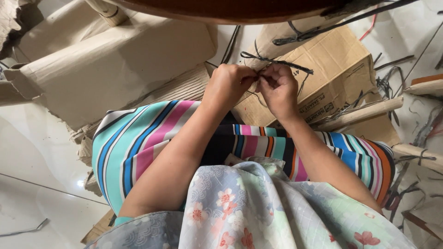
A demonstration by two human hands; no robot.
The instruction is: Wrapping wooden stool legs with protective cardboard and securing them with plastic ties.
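Note:
My left hand (230, 83) and my right hand (278, 90) meet in front of me, fingertips pinched together on a thin dark strip (277, 62). The strip sticks out to the right above my right hand and loops down between the fingers. Both hands hover over a flattened brown cardboard box (337, 69) lying on the floor. My striped skirt (138, 147) covers my knees below the hands. A round dark wooden edge (230, 14) curves just beyond the hands.
Large torn cardboard sheets (106, 60) lie at the left on a pale tiled floor (37, 157). Pale wooden sticks (364, 113) and scattered dark strip offcuts (392, 78) lie at the right. One stray strip (23, 229) rests near the bottom left.

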